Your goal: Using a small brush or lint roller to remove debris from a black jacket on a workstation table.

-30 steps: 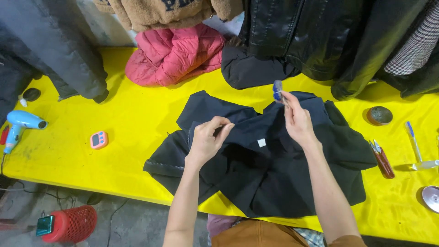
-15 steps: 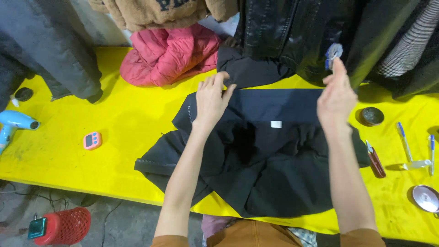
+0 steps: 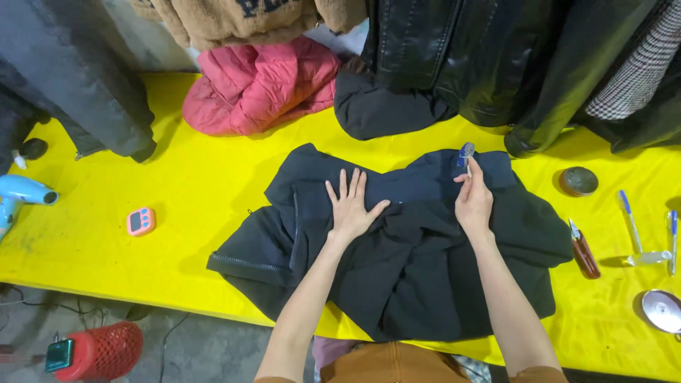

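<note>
A black zip-up jacket [image 3: 418,276] lies spread on the yellow table [image 3: 184,206]. My left hand [image 3: 352,209] rests flat on it near the collar, fingers apart, pressing the cloth down. My right hand [image 3: 473,201] is on the jacket's upper right part and pinches a small blue-grey object [image 3: 465,153] between its fingertips, held upright over the fabric. What that small object is cannot be told.
A pink padded jacket [image 3: 262,85] and dark coats [image 3: 482,57] sit along the far edge. A blue hair dryer [image 3: 21,193] and pink timer [image 3: 140,221] lie left. A round tin [image 3: 578,181], red-handled tool [image 3: 584,250], pens [image 3: 628,220] and metal lid [image 3: 663,310] lie right. A red basket [image 3: 99,351] stands on the floor.
Both hands have come down from the jacket's far edge onto its middle. The left hand now lies flat on the cloth, and the jacket looks more bunched than before.
</note>
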